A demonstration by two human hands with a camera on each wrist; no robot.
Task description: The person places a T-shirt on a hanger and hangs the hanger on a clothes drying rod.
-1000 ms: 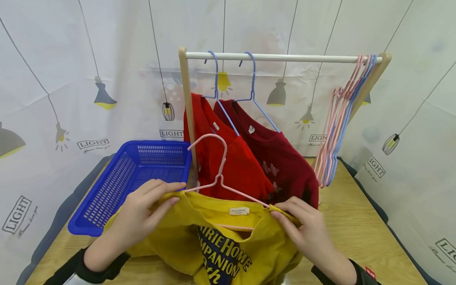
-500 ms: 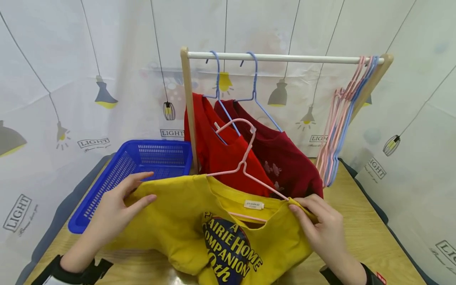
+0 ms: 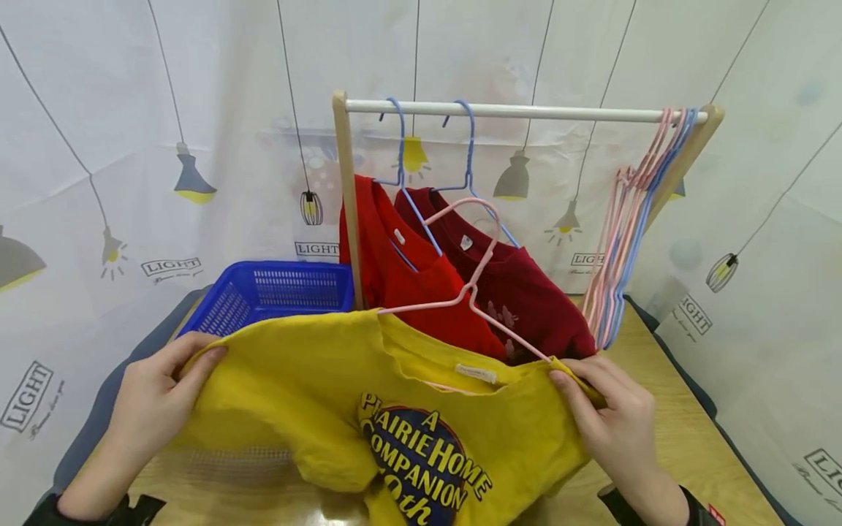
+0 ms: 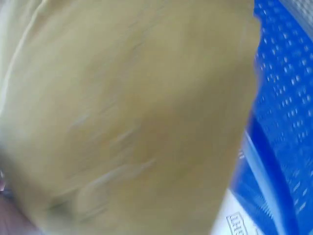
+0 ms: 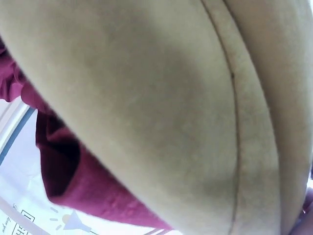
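A yellow sweatshirt with a dark printed badge is spread between both hands in the head view. Inside its neck sits a pink hanger, its hook rising above the collar. The left hand pinches the garment's outer left end between thumb and fingers. At the right shoulder, the right hand pinches the cloth close to where the hanger's arm enters it. Blurred yellow fabric fills most of the left wrist view, and pale-looking fabric most of the right wrist view, so the fingertips are largely hidden there.
Behind stands a rack with a white rail. A red top and a maroon top hang on blue hangers. Several spare pink and blue hangers bunch at its right end. A blue basket is partly covered by the sweatshirt.
The left hand has left the collar, moved outward left and taken hold of the sweatshirt's far end, stretching it sideways. The hanger and right hand have shifted right; the hook has risen.
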